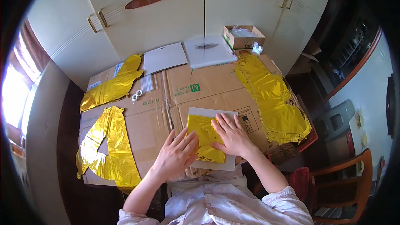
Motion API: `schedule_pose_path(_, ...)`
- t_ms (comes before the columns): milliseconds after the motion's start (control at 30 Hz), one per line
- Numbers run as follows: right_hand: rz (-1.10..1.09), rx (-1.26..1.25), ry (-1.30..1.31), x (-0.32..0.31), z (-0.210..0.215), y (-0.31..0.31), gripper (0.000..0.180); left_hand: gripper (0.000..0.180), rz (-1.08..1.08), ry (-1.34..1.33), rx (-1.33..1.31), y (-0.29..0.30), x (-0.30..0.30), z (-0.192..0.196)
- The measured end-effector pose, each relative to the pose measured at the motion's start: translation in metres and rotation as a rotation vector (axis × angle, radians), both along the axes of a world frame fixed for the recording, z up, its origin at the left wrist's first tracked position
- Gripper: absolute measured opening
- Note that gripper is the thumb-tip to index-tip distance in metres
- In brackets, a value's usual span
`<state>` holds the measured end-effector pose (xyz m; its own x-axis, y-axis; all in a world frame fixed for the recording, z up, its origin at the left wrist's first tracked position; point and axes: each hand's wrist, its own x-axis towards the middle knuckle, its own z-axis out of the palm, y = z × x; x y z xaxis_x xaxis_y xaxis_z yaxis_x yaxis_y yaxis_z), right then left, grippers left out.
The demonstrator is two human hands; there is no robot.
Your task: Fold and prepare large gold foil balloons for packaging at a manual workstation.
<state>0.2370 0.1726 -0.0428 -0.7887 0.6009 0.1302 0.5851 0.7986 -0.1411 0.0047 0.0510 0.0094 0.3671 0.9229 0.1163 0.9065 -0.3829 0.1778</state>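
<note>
A folded piece of shiny gold foil (204, 129) lies on a light grey card (227, 165) at the near edge of the cardboard-covered table. My right hand (231, 135) rests flat on the foil's right side, fingers stretched out. At its left edge is my left hand (176, 152), fingers extended and slightly tilted; whether the palm side touches the foil is hidden. To the left lies a flat, gold, A-shaped foil balloon (118, 152). Another flat gold foil balloon (109, 88) is behind it. On the right, several gold foil balloons (271, 104) lie in a stack.
Two white tape rolls (136, 96) sit beside thin clear strips (147, 83). Farther back are a white board (166, 59), a translucent plastic sleeve (210, 56), a small cardboard box (244, 41) and crumpled white tissue (257, 48). A wooden chair (366, 173) stands at the right.
</note>
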Motion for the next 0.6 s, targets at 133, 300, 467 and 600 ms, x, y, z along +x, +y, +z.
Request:
schedule_pose_path(133,0.003,0.001,-0.02,-0.001,0.004,-0.001,0.082,0.085,-0.159,0.094,-0.005,0.04,-0.015,-0.009)
schedule_pose_path(300,0.012,0.014,-0.014,-0.001,0.001,0.0,0.089,0.11,-0.21,0.141,-0.068,0.058,-0.028,-0.026)
schedule_pose_path(467,0.02,-0.022,-0.053,0.001,0.008,-0.001,0.109,0.118,-0.217,0.154,-0.073,0.06,-0.028,-0.026)
schedule_pose_path(600,0.018,-0.039,-0.1,0.001,0.009,0.001,0.117,0.121,-0.216,0.154,-0.096,0.061,-0.027,-0.022)
